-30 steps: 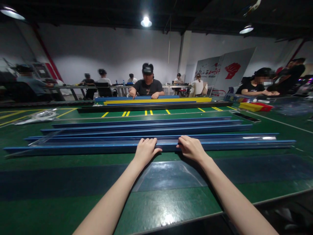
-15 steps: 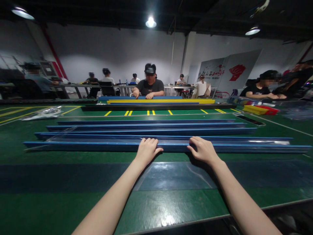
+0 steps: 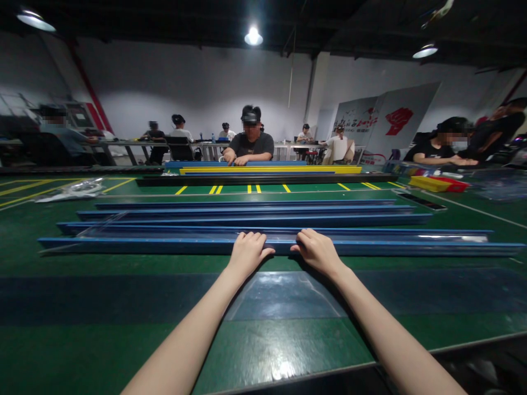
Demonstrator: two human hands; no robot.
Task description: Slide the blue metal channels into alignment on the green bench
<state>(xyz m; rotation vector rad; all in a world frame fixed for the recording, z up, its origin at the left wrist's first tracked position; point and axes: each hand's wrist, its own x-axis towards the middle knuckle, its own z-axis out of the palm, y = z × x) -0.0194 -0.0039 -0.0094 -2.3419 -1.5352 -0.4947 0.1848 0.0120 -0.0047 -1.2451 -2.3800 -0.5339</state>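
Note:
Across the green table lies a long blue channel strip (image 3: 156, 245), its raised near wall facing me. My left hand (image 3: 248, 249) is closed over that wall near the middle, fingers on the inner side and thumb on the outer face. A short gap to its right, my right hand (image 3: 317, 249) grips the same wall in the same way. Clear film (image 3: 448, 238) shows inside the channel at the right. Nearer to me, a flat transparent sheet (image 3: 280, 296) lies across the table beneath my forearms.
More blue channel strips (image 3: 255, 211) lie just beyond. Farther off are a black strip (image 3: 267, 179) and a yellow one (image 3: 197, 171), with a co-worker (image 3: 251, 140) seated behind them. A phone (image 3: 422, 201) and a yellow tray (image 3: 430, 184) are at the right, plastic packaging (image 3: 78, 189) at the left.
My right hand has slid left along the blue wall, closer to my left hand, which stays where it was. The co-worker opposite has moved one hand slightly left.

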